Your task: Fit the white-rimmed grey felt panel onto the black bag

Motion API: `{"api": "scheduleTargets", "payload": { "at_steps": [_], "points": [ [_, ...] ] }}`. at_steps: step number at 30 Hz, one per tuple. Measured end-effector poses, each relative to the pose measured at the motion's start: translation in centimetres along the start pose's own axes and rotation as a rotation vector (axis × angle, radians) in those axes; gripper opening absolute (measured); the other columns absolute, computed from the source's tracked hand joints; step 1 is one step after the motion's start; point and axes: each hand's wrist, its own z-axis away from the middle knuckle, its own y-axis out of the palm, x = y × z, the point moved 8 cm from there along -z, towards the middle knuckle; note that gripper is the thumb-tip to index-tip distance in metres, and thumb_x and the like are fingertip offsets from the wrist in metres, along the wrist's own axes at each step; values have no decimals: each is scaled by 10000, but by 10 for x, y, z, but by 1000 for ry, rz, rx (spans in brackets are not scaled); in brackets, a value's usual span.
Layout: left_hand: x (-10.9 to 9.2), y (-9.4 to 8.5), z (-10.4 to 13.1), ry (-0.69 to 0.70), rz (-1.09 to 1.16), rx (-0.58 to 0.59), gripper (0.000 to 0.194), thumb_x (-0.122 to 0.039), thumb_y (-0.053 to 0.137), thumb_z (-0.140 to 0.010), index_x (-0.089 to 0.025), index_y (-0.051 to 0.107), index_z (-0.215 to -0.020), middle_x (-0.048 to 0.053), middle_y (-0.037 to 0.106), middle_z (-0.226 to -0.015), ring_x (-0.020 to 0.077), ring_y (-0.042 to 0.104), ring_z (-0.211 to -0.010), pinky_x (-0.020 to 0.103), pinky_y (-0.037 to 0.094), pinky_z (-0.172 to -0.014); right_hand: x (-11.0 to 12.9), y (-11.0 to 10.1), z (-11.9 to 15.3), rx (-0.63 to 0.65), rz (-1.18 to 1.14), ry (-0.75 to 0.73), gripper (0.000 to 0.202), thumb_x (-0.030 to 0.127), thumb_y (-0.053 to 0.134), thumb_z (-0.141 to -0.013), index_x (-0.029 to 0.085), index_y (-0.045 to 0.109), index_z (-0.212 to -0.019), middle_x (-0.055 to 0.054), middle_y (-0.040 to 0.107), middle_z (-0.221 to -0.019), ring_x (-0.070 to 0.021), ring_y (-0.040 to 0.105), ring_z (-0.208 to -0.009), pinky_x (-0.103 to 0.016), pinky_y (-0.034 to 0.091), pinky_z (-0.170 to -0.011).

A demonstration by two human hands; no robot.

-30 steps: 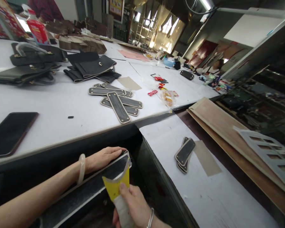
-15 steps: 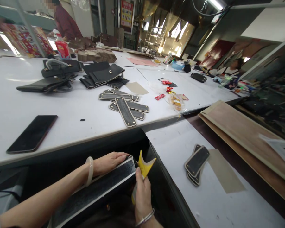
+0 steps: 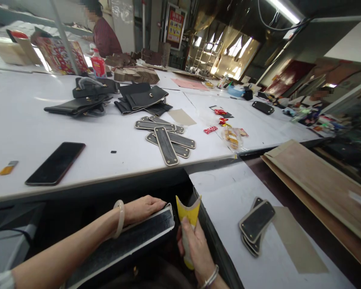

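A black bag [image 3: 129, 245] with pale edges lies over my lap, its long narrow panel facing up. My left hand [image 3: 142, 208] rests on the far edge of the bag near its right end, fingers together and curled over the edge. In my right hand [image 3: 195, 245] is a yellow tool [image 3: 189, 212] with a notched, V-like top end, held upright just right of the bag and apart from it. Black oblong pieces with light borders and small studs [image 3: 166, 146] are piled on the white table ahead. A few similar shorter pieces [image 3: 256, 220] sit at the right.
On the white table [image 3: 108, 172] are a phone [image 3: 56, 163], folded black bags [image 3: 144, 98], snack packets [image 3: 230, 137] and an orange-tipped object [image 3: 8, 167]. Brown boards [image 3: 319, 192] lie at right. One person [image 3: 105, 36] is at back left, another [image 3: 313, 102] at far right.
My right hand has moved away from the bag's end with the yellow tool, which now stands apart from the bag. My left hand stays on the bag's edge. The view has shifted left.
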Motion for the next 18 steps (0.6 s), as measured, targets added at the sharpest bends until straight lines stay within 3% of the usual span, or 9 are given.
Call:
{"api": "scheduleTargets", "payload": {
  "at_steps": [2,4,6,7,9,12,14,16,18],
  "points": [
    [1,-1,-1,9,-16,-11,603,-666,370,-848,-183,696,-1006,12,704,-936,224,606,-886,277,448,-798,9,-11,-4,227,79,64,622,761,391,-793,158,518,-882,-7,567,-560,-106,456,-363,-222,338,-373],
    [1,-4,-2,16,-40,-26,573,-640,374,-859,-194,697,-1017,14,704,-977,228,603,-933,279,443,-831,15,-15,-8,533,306,117,629,749,383,-786,152,521,-927,-21,602,-606,-117,509,-402,-215,371,-393],
    [0,-6,-3,24,-68,-51,531,-601,398,-865,-202,681,-1071,22,688,-1068,231,585,-1016,279,422,-892,22,-23,-19,682,586,91,626,738,416,-760,150,551,-930,-36,631,-669,-141,567,-484,-229,412,-435],
    [0,-8,-3,23,-82,-66,520,-581,414,-865,-201,657,-1124,30,673,-1113,232,574,-1051,281,410,-918,28,-27,-29,674,700,48,598,719,452,-750,149,570,-886,-38,632,-679,-147,576,-521,-231,411,-458],
    [3,-10,-3,-3,-102,-99,565,-547,427,-868,-185,538,-1288,51,664,-1130,230,582,-1048,296,413,-920,48,-32,-52,535,859,-76,500,646,507,-772,152,582,-770,-39,623,-676,-150,565,-587,-234,375,-508],
    [9,-10,-3,-37,-91,-120,741,-501,400,-895,-149,144,-1495,51,688,-1064,215,623,-969,316,438,-885,84,-25,-75,299,1109,-312,485,548,402,-899,159,579,-670,-67,616,-661,-179,556,-665,-284,321,-596],
    [8,-11,-3,-4,-74,-133,817,-462,411,-905,-159,-58,-1502,52,667,-1155,206,616,-1021,318,416,-940,106,-10,-80,236,1243,-464,536,526,331,-945,157,602,-665,-99,639,-686,-205,576,-706,-313,301,-633],
    [5,-12,-2,42,-76,-151,815,-435,428,-908,-198,-78,-1501,51,605,-1281,207,580,-1113,319,378,-1001,119,8,-82,269,1348,-603,564,523,316,-957,153,630,-669,-121,667,-718,-220,600,-729,-323,291,-646],
    [1,-13,0,59,-110,-169,744,-429,424,-912,-240,26,-1511,40,564,-1338,217,556,-1158,322,368,-1017,127,24,-83,340,1425,-721,570,522,321,-959,150,655,-686,-126,689,-743,-222,619,-733,-322,288,-641]
  ]
}}
